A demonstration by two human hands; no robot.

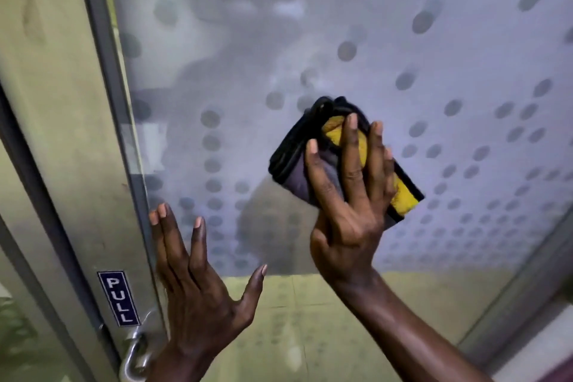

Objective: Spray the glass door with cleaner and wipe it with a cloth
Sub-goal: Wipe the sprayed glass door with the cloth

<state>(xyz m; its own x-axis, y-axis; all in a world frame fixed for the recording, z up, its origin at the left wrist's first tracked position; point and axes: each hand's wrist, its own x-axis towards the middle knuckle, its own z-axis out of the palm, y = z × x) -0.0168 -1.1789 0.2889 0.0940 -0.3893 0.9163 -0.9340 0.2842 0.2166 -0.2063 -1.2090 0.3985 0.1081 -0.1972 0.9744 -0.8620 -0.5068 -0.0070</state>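
The frosted glass door (403, 40) with rows of grey dots fills most of the head view. My right hand (350, 195) presses a folded cloth (291, 161), grey and yellow with black edging, flat against the glass near the middle. My left hand (198, 282) rests with spread fingers on the glass, lower left, its fingertips next to the metal door frame (77, 133). No spray bottle is in view.
A blue PULL label (118, 298) is stuck on the frame at lower left. Below it a metal handle or lock (135, 353) shows. A clear strip at the bottom of the glass shows a yellowish floor (310, 319) behind it.
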